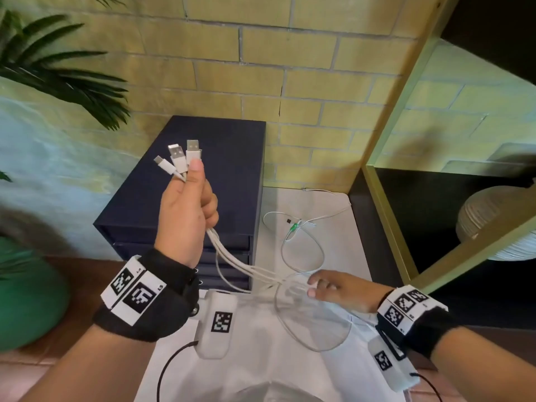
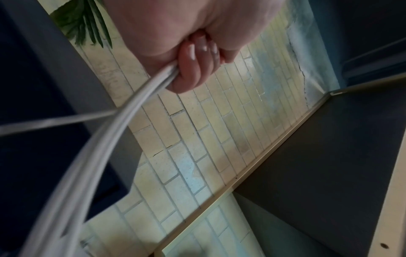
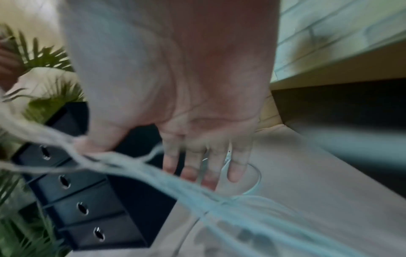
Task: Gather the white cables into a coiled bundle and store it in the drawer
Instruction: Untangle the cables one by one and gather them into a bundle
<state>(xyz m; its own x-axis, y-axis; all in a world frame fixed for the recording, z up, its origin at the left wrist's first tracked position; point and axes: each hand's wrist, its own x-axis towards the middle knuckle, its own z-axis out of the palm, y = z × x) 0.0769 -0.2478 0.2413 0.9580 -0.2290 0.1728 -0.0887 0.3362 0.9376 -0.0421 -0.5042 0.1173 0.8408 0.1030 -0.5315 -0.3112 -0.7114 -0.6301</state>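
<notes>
My left hand [image 1: 188, 210] is raised over the dark blue drawer unit [image 1: 232, 158] and grips several white cables [image 1: 237, 262] in its fist, their three USB plugs [image 1: 181, 158] sticking up past the thumb. In the left wrist view the curled fingers [image 2: 193, 69] close round the white cables [image 2: 110, 139]. The strands sag down to the right, where my right hand [image 1: 333, 288] hovers over the white table [image 1: 290, 372] with straight, spread fingers [image 3: 197, 167] among the blurred white cables [image 3: 153, 173]. Loose loops lie on the table. The drawers [image 3: 87, 208] look closed.
A palm plant [image 1: 58, 71] and a green pot [image 1: 26, 294] stand at the left. A brick wall [image 1: 290, 68] runs behind. A dark shelf with a gold frame [image 1: 406, 126] rises at the right, holding a ribbed vase [image 1: 499, 221].
</notes>
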